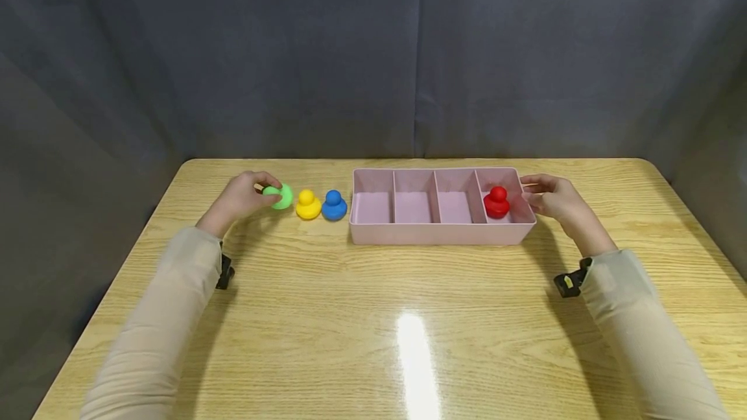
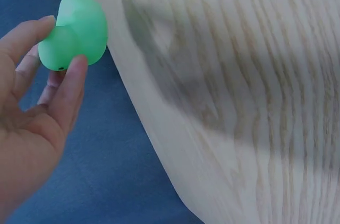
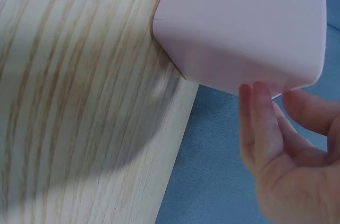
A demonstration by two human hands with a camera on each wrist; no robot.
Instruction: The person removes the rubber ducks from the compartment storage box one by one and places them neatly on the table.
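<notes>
The left hand [image 1: 242, 194] reaches forward left of the tray [image 1: 441, 233], its grip pinching the green duck [image 1: 280, 196] on the worktop [image 1: 373, 316]. The yellow duck [image 1: 307, 205] and blue duck [image 1: 334, 205] sit between it and the tray. The right hand [image 1: 551, 198], fingers loosely extended, touches the tray's right end beside the red duck [image 1: 497, 202].

no readable text, labels, brands or numbers anywhere

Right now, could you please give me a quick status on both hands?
Left hand pinches green duck. Right hand touches pink tray. Red duck in end compartment.
</notes>
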